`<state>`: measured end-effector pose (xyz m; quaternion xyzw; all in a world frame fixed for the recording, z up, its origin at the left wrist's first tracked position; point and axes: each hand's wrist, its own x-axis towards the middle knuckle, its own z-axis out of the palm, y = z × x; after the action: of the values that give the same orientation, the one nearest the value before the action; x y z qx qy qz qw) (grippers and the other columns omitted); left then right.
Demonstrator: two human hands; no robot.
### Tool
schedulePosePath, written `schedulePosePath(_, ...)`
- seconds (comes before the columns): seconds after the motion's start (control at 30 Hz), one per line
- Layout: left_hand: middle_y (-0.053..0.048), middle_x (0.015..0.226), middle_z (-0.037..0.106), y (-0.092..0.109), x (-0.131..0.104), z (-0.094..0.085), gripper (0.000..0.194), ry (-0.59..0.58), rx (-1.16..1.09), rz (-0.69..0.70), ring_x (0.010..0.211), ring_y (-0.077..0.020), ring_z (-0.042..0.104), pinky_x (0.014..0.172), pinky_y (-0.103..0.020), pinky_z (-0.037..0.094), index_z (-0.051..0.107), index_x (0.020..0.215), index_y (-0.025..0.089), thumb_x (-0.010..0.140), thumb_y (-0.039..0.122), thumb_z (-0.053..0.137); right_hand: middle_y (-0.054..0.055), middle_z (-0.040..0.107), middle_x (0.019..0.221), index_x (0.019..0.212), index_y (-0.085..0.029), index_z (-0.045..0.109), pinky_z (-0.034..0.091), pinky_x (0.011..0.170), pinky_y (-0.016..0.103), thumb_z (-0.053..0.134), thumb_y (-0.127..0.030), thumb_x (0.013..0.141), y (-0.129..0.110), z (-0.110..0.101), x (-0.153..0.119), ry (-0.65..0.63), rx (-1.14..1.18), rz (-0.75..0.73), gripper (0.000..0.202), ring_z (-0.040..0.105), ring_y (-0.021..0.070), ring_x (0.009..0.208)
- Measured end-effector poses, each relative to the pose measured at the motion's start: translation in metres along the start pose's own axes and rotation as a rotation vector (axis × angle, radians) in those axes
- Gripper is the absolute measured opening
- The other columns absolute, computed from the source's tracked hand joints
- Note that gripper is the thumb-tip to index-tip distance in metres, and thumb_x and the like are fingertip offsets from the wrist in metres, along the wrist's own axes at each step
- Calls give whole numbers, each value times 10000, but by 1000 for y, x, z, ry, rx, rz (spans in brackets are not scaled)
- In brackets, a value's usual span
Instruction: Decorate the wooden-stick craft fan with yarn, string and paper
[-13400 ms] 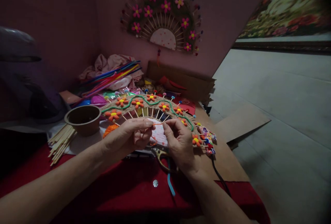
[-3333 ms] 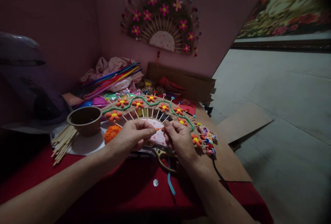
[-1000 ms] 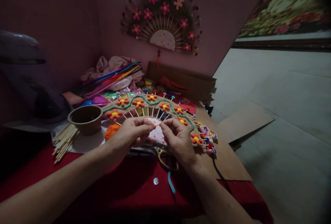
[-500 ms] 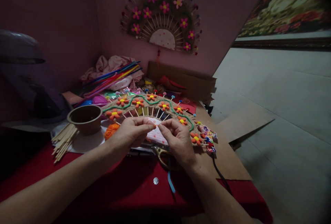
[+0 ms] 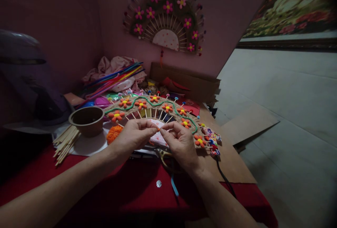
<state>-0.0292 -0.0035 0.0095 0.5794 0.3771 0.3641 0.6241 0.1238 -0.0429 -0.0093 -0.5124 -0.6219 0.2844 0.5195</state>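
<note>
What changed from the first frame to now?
The right hand moved left, nearly meeting the left hand; only a speck of orange strand shows at their tips, where a short length was stretched before. Whether the right still grips it is unclear. Bowl, scissors and flowered fan stayed put.

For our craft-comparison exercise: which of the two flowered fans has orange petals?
The lower fan, just beyond the left hand and right hand; the upper fan, against the pink wall, is pink-petalled instead.
</note>
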Motion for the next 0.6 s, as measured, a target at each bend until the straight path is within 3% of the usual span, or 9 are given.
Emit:
schedulePosePath(0.33,38,488,500,6,-4,3,162,32,50,74,421,-55,351,396,-176,225,616,633,133,666,286,659,-74,384,483,787,-181,614,199,413,202,614,-344,814,0,1,-1,6,-6,14,165,303,64,431)
schedulePosePath(0.43,52,467,467,5,-3,4,161,42,40,65,402,-46,327,387,-172,205,608,636,131,674,280,656,-66,410,506,809,-176,629,215,422,202,616,-345,818,0,1,-1,26,-14,-9,171,312,63,450)
schedulePosePath(0.5,65,450,436,5,-3,4,157,47,29,42,381,-35,296,376,-169,177,597,644,132,683,273,654,-66,418,511,824,-166,629,220,413,196,610,-378,819,-1,1,1,34,84,17,213,312,56,440)
schedulePosePath(0.6,69,435,419,4,-2,2,177,48,-9,-9,356,-26,269,364,-164,144,575,653,135,703,285,654,-86,395,459,849,-155,617,189,364,177,581,-459,817,-5,-4,6,34,385,172,308,268,37,368)
